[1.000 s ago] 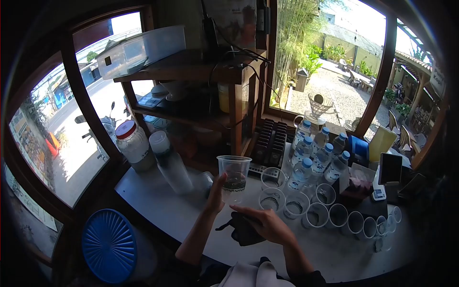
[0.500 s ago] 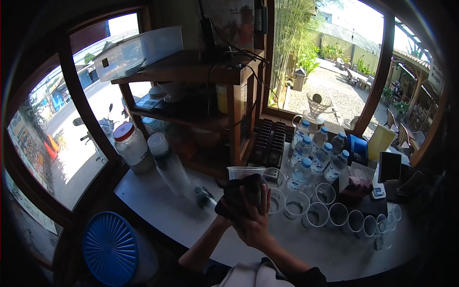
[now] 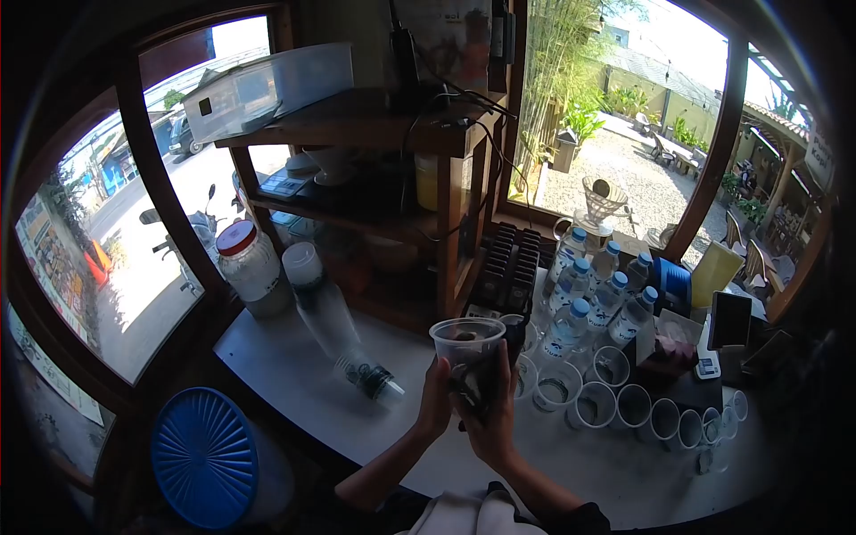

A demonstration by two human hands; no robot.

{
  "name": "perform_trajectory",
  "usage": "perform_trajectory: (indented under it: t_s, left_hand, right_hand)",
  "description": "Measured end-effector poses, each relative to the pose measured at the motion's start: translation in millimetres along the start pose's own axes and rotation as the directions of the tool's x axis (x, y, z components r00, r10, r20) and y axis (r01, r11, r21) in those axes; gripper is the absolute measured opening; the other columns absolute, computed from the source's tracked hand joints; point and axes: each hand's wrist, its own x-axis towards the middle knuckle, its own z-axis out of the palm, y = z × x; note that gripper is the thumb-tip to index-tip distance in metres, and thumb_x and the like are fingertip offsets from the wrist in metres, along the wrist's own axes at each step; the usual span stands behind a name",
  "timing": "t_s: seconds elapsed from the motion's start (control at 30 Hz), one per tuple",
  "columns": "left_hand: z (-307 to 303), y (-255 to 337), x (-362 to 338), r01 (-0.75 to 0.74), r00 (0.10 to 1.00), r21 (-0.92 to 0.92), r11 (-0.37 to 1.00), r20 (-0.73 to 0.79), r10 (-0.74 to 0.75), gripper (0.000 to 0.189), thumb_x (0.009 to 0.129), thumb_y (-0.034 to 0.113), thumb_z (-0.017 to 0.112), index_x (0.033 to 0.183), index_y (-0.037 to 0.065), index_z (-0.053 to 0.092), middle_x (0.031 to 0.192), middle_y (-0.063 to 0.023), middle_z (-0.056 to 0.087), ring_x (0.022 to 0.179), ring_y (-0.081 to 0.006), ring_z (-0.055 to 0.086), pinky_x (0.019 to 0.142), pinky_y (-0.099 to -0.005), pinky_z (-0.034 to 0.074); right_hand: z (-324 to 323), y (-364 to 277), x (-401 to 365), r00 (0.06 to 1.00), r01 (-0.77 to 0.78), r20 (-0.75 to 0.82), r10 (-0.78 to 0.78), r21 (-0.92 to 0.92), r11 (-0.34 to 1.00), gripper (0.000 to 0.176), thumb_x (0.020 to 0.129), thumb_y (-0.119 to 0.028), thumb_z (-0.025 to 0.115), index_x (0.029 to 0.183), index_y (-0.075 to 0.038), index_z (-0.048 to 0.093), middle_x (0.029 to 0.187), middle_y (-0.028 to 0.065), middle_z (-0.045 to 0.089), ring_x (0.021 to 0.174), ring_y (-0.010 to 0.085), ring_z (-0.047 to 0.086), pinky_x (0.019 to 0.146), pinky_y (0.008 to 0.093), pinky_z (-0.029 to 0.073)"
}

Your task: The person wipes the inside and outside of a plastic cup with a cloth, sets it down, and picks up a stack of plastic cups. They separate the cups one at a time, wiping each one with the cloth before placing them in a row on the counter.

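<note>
A clear plastic cup [image 3: 467, 333] is held up in front of me, rim upward, above the counter. My left hand [image 3: 434, 403] wraps round its left side. On the right, my right hand [image 3: 490, 430] grips the cup low down, its fingers closed round the side. Dark cloth [image 3: 475, 382] is bunched against the cup between the two hands; much of it is hidden by them. Left of my hands, a long stack of clear cups [image 3: 325, 312] lies on the counter, its near end close to my left hand.
Rows of clear cups [image 3: 592, 406] stand at the right, with several water bottles [image 3: 569, 326] behind. A wooden shelf [image 3: 357, 125] rises at the back. A red-lidded jar [image 3: 248, 267] stands by the left window; a blue-lidded bin [image 3: 203, 459] is below the counter [image 3: 267, 357].
The cup's rim now shows fully, where cloth and hands covered much of it before. My hands have come apart to either side of the cup, and the view has shifted slightly.
</note>
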Motion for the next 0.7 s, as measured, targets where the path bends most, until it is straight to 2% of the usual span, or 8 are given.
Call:
perform_trajectory:
  t_s: [0.1,0.13,0.23,0.33,0.43,0.53,0.63,0.7]
  left_hand:
    - [-12.1,-13.1,-1.5,-0.056,0.998,0.178,0.983,-0.004,0.058,0.087,0.089,0.072,0.028,0.137,0.0,0.028,0.135,-0.0202,0.042,0.125,-0.0254,0.043,0.105,-0.0366,0.034]
    - [-20.0,-15.0,4.1,-0.074,0.996,0.181,0.981,0.058,0.064,0.086,0.089,0.073,0.027,0.138,0.002,0.025,0.134,-0.0175,0.044,0.125,-0.025,0.042,0.104,-0.0367,0.034]
    - [-4.0,7.5,6.8,-0.123,0.988,0.046,0.991,0.102,0.118,0.088,0.088,0.074,0.029,0.138,0.002,0.028,0.135,-0.0135,0.044,0.124,-0.0235,0.043,0.103,-0.0353,0.035]
    - [-17.9,-1.8,6.6,-0.029,0.993,-0.206,0.978,0.105,0.051,0.088,0.083,0.074,0.042,0.136,0.003,0.039,0.131,-0.01,0.048,0.12,-0.0188,0.048,0.1,-0.033,0.041]
    - [-14.1,5.4,8.7,-0.074,0.987,-0.131,0.989,0.136,0.092,0.09,0.084,0.076,0.034,0.133,0.001,0.043,0.136,-0.0102,0.046,0.12,-0.0196,0.046,0.1,-0.0315,0.038]
    - [-6.6,19.9,8.0,-0.11,0.991,-0.05,0.993,0.075,0.114,0.09,0.084,0.077,0.035,0.131,0.001,0.046,0.132,-0.0098,0.049,0.118,-0.0183,0.048,0.098,-0.0296,0.039]
    - [-18.0,17.7,8.8,-0.133,0.985,0.012,0.991,0.113,0.13,0.09,0.082,0.075,0.043,0.131,0.0,0.046,0.13,-0.0096,0.051,0.115,-0.0183,0.05,0.097,-0.0303,0.04]
    - [-24.0,23.4,11.2,-0.197,0.968,0.053,0.979,0.167,0.186,0.086,0.081,0.068,0.053,0.133,-0.001,0.045,0.129,-0.0099,0.052,0.116,-0.0187,0.05,0.098,-0.0318,0.04]
  right_hand:
    - [-10.1,-16.1,17.1,0.999,-0.05,0.018,0.046,0.376,0.925,0.104,0.067,-0.015,0.079,0.148,-0.008,0.014,0.136,0.0198,0.036,0.13,0.0329,0.037,0.103,0.041,0.039]
    - [-8.9,-11.9,18.6,0.998,-0.061,0.025,0.055,0.39,0.919,0.106,0.062,-0.017,0.083,0.145,-0.006,0.018,0.131,0.018,0.041,0.126,0.0299,0.042,0.102,0.0391,0.04]
    - [-3.5,-4.1,17.4,0.991,-0.135,0.077,0.114,0.398,0.907,0.091,0.065,-0.02,0.083,0.137,-0.001,0.031,0.118,0.0153,0.052,0.112,0.0256,0.054,0.095,0.0349,0.045]
    - [-4.5,3.2,16.1,0.937,-0.336,0.215,0.274,0.348,0.875,0.077,0.067,-0.027,0.083,0.125,0.002,0.043,0.104,0.0109,0.059,0.097,0.022,0.061,0.086,0.0322,0.049]
    - [-5.1,13.0,16.1,0.901,-0.391,0.318,0.294,0.303,0.869,0.081,0.066,-0.035,0.083,0.123,0.007,0.043,0.106,0.0192,0.061,0.099,0.0257,0.063,0.084,0.0342,0.052]
    - [-16.3,8.5,24.9,0.738,-0.609,0.516,0.436,0.23,0.759,0.079,0.066,-0.036,0.082,0.122,0.004,0.045,0.103,0.0158,0.06,0.089,0.0219,0.063,0.078,0.0317,0.053]
    - [-19.4,29.0,28.5,0.729,-0.626,0.617,0.295,0.427,0.652,0.075,0.063,-0.031,0.085,0.119,0.003,0.048,0.1,0.0132,0.059,0.081,0.0185,0.063,0.069,0.0297,0.053]
    - [-22.8,33.2,28.2,0.693,-0.703,0.633,0.345,0.486,0.52,0.069,0.063,-0.024,0.085,0.116,0.002,0.05,0.096,0.0119,0.06,0.079,0.0173,0.063,0.066,0.0288,0.053]
